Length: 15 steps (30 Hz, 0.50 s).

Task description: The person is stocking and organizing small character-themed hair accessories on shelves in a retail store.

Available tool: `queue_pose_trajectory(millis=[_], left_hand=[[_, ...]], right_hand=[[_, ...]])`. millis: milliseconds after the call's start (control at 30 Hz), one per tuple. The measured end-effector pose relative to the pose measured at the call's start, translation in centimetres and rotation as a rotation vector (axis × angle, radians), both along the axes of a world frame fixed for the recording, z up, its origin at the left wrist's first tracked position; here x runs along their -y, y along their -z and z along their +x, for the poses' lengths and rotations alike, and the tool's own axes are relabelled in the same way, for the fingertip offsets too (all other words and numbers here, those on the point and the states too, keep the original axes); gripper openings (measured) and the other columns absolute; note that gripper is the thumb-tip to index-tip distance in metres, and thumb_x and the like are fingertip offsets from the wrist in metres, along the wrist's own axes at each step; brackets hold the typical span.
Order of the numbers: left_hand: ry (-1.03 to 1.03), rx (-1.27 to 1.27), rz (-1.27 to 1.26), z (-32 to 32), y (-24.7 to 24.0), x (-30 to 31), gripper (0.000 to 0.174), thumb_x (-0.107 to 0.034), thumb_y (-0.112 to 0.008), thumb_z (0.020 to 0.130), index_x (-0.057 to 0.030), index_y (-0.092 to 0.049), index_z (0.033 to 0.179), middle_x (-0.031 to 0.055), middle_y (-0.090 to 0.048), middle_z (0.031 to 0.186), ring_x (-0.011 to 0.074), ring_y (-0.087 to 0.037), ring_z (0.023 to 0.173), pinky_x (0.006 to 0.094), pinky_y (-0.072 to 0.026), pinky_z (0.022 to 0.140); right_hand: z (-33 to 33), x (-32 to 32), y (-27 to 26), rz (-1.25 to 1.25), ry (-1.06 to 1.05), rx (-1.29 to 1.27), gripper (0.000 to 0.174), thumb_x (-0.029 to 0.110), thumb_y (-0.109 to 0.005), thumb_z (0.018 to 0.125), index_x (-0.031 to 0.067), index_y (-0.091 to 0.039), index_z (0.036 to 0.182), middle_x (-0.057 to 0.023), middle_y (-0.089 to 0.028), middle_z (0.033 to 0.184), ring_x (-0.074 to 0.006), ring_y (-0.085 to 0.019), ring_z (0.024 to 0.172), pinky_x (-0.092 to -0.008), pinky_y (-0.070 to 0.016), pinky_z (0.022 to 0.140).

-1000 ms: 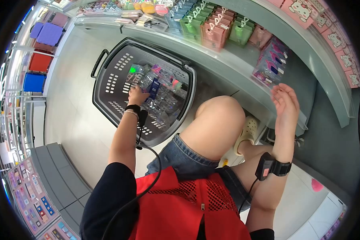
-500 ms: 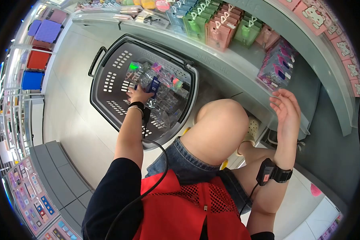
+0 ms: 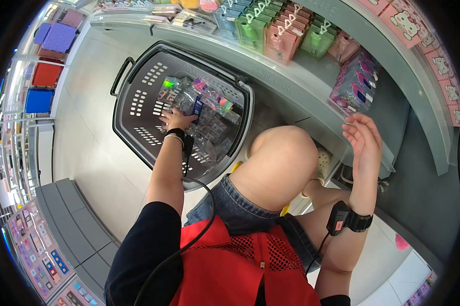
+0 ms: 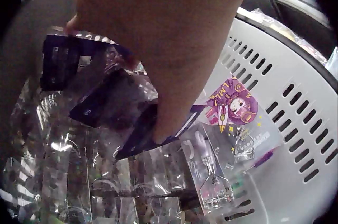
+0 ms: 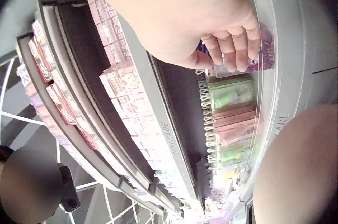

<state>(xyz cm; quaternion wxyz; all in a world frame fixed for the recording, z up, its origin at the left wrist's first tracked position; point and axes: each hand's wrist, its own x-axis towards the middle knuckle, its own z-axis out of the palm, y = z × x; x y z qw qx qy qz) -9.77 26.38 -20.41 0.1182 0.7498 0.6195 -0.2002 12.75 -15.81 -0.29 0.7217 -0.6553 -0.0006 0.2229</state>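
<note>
Inside the basket point(image 3: 125, 120), the left hand point(image 3: 177, 120) is touching blue-topped packs point(image 4: 59, 69), fingers apart; light pressure is probably sparing the plastic. Near the shelf point(image 3: 272, 76), the right hand point(image 3: 365, 145) is hovering empty, fingers loose.

Left arm point(image 3: 165, 176) lowered, left hand point(image 3: 177, 120) spread, right forearm point(image 3: 350, 239) raised, right hand point(image 3: 364, 143) loosely curled

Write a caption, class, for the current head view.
Left hand in a grey basket of clear packets, right hand raised beside a stocked shelf.

"SKIN CARE" on shelf edge point(image 3: 273, 80)
</note>
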Motion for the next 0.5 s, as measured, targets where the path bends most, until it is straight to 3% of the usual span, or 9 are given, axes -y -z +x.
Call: queue_pose_trajectory(millis=[67, 233, 367, 500], left_hand=[[-0.002, -0.022, 0.003, 0.1, -0.1, 0.1, 0.109, -0.063, -0.077, 0.058, -0.0096, -0.033, 0.143, 0.0269, 0.0, 0.153, 0.046, -0.002, 0.141, 0.0601, -0.0191, 0.109], [0.039, 0.004, -0.033, 0.2, -1.0, 0.5, 0.099, -0.058, -0.078, 0.059, -0.0021, -0.045, 0.134, 0.0254, -0.001, 0.154, 0.045, 0.0, 0.142, 0.0608, -0.0176, 0.109], [0.084, -0.002, 0.007, -1.1, 0.8, -0.7, 0.099, -0.059, -0.076, 0.059, -0.0065, -0.046, 0.137, 0.0257, 0.001, 0.154, 0.0467, -0.002, 0.141, 0.0648, -0.0186, 0.107], [0.12, -0.04, -0.015, -0.9, -2.9, -0.2, 0.098, -0.055, -0.076, 0.058, -0.0038, -0.045, 0.136, 0.0274, -0.005, 0.153, 0.0462, -0.002, 0.142, 0.0658, -0.0143, 0.107]], right_hand=[[0.0, 0.0, 0.0, -0.001, -0.003, 0.002, 0.018, 0.012, -0.054, 0.09, 0.0026, -0.06, 0.104, -0.0082, -0.064, 0.098, -0.0165, -0.061, 0.088, -0.0278, -0.0447, 0.08], [-0.1, -0.1, -0.1, -0.003, -0.009, 0.008, 0.017, 0.013, -0.053, 0.09, 0.0031, -0.06, 0.103, -0.008, -0.064, 0.097, -0.0165, -0.061, 0.089, -0.028, -0.0444, 0.08], [0.0, -0.2, -0.1, 0.0, -0.002, 0.009, 0.017, 0.012, -0.053, 0.09, 0.003, -0.06, 0.103, -0.008, -0.064, 0.097, -0.017, -0.061, 0.089, -0.0283, -0.0447, 0.081], [0.1, 0.0, 0.1, -0.007, 0.004, 0.001, 0.017, 0.012, -0.053, 0.089, 0.0031, -0.06, 0.103, -0.0082, -0.064, 0.096, -0.0172, -0.061, 0.087, -0.0285, -0.0454, 0.08]])
